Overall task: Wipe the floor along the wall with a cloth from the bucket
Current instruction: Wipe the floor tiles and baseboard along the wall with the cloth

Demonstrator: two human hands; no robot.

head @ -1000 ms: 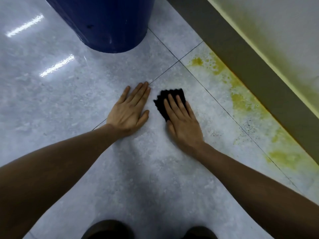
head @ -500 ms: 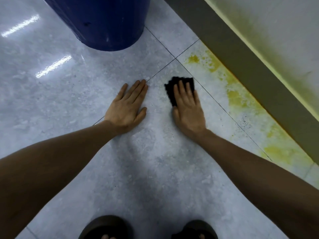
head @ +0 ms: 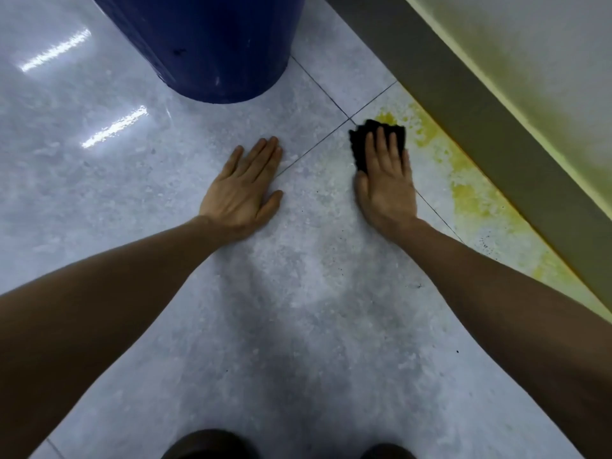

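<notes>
A black cloth (head: 359, 144) lies flat on the grey tiled floor (head: 314, 293), at the near end of a yellow stain (head: 477, 200) that runs along the wall. My right hand (head: 385, 180) presses flat on the cloth, fingers extended over it, so only its far and left edges show. My left hand (head: 245, 190) rests palm down on the bare floor to the left, fingers together, holding nothing. A dark blue bucket (head: 212, 44) stands on the floor beyond both hands.
A grey skirting board (head: 480, 120) and a pale yellowish wall (head: 546, 54) run diagonally along the right. Dark specks dot the floor near the stain. My two dark shoes (head: 212, 445) show at the bottom edge.
My right hand has slid the cloth forward and to the right, from the middle of the tile onto the edge of the yellow stain. My left hand has stayed planted.
</notes>
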